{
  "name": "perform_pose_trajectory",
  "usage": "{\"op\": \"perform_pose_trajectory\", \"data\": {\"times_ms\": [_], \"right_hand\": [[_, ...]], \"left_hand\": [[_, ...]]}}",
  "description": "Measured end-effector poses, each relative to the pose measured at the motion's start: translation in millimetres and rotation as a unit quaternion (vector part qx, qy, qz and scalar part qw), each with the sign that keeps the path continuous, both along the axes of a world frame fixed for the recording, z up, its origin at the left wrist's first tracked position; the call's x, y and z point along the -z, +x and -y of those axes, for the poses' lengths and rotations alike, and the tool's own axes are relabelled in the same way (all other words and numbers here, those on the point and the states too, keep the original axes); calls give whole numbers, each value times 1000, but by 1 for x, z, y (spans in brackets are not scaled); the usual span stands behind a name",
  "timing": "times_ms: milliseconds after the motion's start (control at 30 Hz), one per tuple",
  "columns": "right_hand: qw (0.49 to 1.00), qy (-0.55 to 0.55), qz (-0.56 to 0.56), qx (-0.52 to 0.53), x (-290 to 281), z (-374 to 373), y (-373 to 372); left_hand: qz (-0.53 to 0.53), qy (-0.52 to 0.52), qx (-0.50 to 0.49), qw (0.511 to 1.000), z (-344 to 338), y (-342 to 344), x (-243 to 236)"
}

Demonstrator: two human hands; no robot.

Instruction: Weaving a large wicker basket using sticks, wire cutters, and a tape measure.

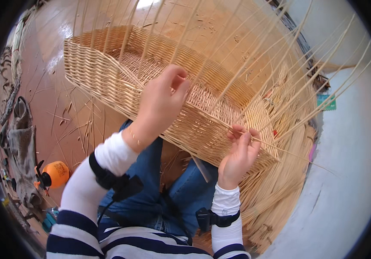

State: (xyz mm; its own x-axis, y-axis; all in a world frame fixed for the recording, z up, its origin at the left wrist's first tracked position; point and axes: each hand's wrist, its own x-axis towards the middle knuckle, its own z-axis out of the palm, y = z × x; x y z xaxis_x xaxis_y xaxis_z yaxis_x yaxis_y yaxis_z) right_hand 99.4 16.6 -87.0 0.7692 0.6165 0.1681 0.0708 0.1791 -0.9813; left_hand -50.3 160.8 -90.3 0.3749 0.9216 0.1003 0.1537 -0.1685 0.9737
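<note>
A long woven wicker basket lies across my lap, with tall upright wicker stakes rising from its rim. Over the near rim, about midway along, my left hand is closed with curled fingers; what they hold, if anything, is hidden. Close to the basket's right end, my right hand pinches a thin wicker strand between thumb and fingers. That strand runs along the near rim and its loose end sticks out to the right. A few strands slant along the rim left of my left hand.
A big bundle of loose wicker rods lies to the right, beside a pale wall. An orange spray bottle stands at the left, near a grey cloth. Wicker scraps litter the brown floor.
</note>
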Motion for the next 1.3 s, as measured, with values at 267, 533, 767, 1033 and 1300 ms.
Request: {"op": "perform_pose_trajectory", "data": {"times_ms": [267,533,767,1033,1300], "right_hand": [[987,-36,152,41,-6,8,14],[943,-21,329,31,-53,-69,34],[951,-64,245,176,-7,61,61],[911,-148,328,199,-11,65,80],[854,-130,490,116,-38,32,126]], "left_hand": [[-129,120,106,979,25,37,26],[-146,128,63,979,32,43,26],[-99,295,-88,946,50,49,-2],[-89,317,266,906,87,124,-4],[-83,232,248,937,91,140,-4]]}}
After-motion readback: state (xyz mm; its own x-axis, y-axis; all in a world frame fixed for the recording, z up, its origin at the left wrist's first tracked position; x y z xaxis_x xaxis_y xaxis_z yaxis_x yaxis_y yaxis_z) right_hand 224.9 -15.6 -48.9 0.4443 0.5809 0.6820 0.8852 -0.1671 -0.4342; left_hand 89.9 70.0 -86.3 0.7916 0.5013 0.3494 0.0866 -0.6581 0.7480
